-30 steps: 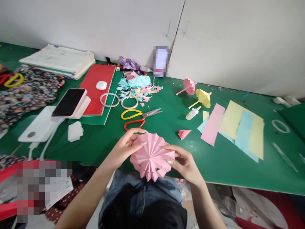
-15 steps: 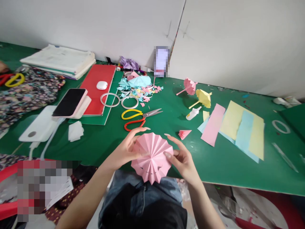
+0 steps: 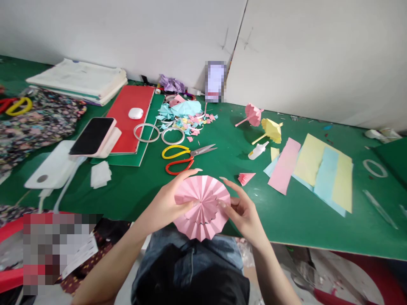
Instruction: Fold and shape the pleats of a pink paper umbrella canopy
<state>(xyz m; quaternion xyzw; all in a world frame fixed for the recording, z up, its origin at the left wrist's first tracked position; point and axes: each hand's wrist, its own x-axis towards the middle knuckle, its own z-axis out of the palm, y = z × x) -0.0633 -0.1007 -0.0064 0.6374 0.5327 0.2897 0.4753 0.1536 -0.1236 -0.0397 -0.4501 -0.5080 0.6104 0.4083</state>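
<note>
A round pleated pink paper disc (image 3: 200, 226) is held over the table's front edge, above my lap. My left hand (image 3: 170, 201) grips its left side, thumb on the folds near the centre and fingers behind. My right hand (image 3: 243, 212) pinches the right side with the thumb on the face and the index finger stretched along the upper rim. A ring of small cuts shows around the disc's middle. Just beyond it lie scissors (image 3: 190, 156) with one yellow and one red handle. A small folded pink paper piece (image 3: 246, 178) rests right of the disc.
Small pink (image 3: 253, 114) and yellow paper umbrellas (image 3: 271, 130) lie at the back. Paper sheets (image 3: 341, 178) are at right, paper scraps (image 3: 184, 112) at back centre. Tape rolls (image 3: 173, 136), a red folder (image 3: 130, 123) and a phone (image 3: 93, 136) sit left on the green table (image 3: 318, 235).
The disc has tilted and its pleats look flatter and more spread. My left thumb has moved slightly toward the centre; both hands keep their hold.
</note>
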